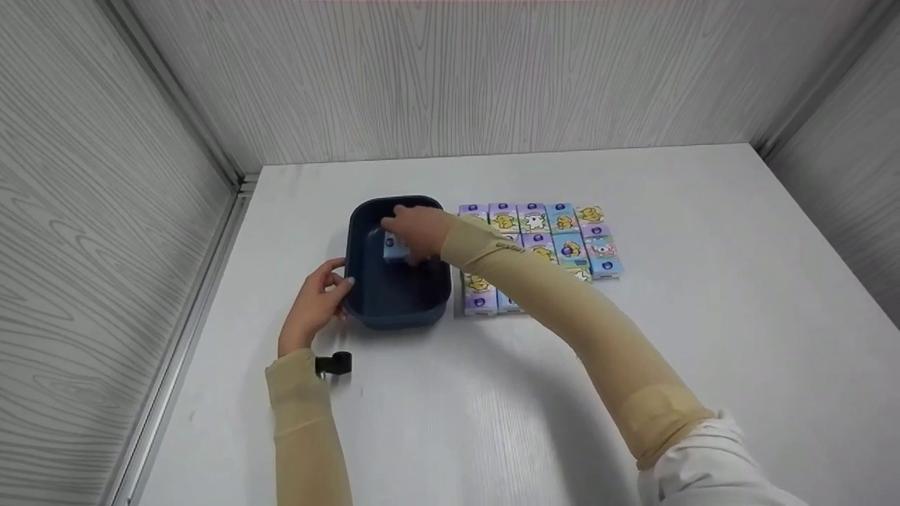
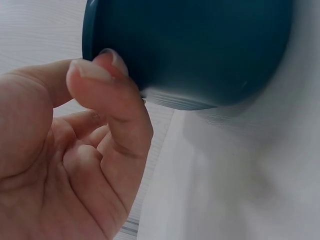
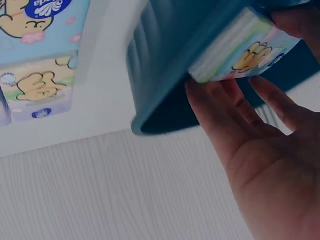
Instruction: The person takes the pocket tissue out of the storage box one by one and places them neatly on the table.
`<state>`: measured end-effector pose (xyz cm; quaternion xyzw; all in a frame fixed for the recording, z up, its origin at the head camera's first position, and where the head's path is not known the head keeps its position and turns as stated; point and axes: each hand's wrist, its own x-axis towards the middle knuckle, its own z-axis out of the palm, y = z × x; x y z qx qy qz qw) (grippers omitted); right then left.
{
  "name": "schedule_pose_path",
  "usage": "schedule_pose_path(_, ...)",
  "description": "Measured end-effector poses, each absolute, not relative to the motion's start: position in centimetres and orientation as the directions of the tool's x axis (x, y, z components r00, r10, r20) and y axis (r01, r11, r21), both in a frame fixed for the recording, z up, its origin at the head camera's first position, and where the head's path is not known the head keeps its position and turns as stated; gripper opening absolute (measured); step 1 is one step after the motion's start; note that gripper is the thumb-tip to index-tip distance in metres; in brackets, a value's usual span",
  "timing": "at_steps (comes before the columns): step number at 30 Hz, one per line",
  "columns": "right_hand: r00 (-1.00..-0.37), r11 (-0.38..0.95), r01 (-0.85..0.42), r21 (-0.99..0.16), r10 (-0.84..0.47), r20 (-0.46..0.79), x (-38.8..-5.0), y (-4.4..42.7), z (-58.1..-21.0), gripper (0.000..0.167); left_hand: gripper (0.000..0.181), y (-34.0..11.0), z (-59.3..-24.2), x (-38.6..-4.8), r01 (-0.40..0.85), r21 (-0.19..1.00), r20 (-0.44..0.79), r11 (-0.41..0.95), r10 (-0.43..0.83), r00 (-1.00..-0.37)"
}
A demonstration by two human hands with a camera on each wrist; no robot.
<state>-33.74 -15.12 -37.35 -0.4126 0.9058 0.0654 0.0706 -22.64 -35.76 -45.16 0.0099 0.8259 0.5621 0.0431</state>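
A dark blue plastic basin [image 1: 397, 320] stands on the white table. At its left side my left hand [image 1: 316, 302] pinches the rim, thumb on top; the left wrist view shows the thumb and a fingertip meeting at the basin's edge. My right hand [image 1: 422, 228] reaches down into the basin and holds a small tissue pack [image 3: 255, 50] with a cartoon print between thumb and fingers. In the head view, part of that pack shows below the fingers, and the rest is hidden by the hand.
Right of the basin, several tissue packs [image 1: 571, 247] in purple, blue and yellow lie in close rows, partly covered by my right forearm. Grey wood-grain panels [image 1: 422, 77] stand behind the table [image 1: 703, 337] and at both sides.
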Motion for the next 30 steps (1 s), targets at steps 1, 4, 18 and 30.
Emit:
schedule_pose_path(1,-0.645,0.650,-0.760,0.034,-0.745,-0.171,-33.7,-14.8,-36.8,0.068,0.046,-35.8,-45.1,-22.7,-0.032,0.930,-0.061,0.367,0.068,-0.996)
schedule_pose_path(4,-0.637,0.648,-0.761,-0.047,-0.758,-0.136,-33.1,-13.0,-35.1,0.066,0.047,-36.0,-45.1,-22.7,-0.038,0.928,-0.069,0.371,0.072,-0.995)
schedule_pose_path(18,-0.745,0.717,-0.665,-0.210,-0.655,0.123,-26.4,8.8,-34.8,0.045,0.049,-38.6,-44.5,-21.7,-0.051,0.913,-0.083,0.405,0.063,-0.995)
schedule_pose_path(30,-0.893,0.873,-0.449,-0.192,-0.445,0.066,-21.3,14.1,-42.3,0.041,0.052,-40.5,-43.8,-20.3,-0.073,0.906,-0.099,0.417,0.041,-0.994)
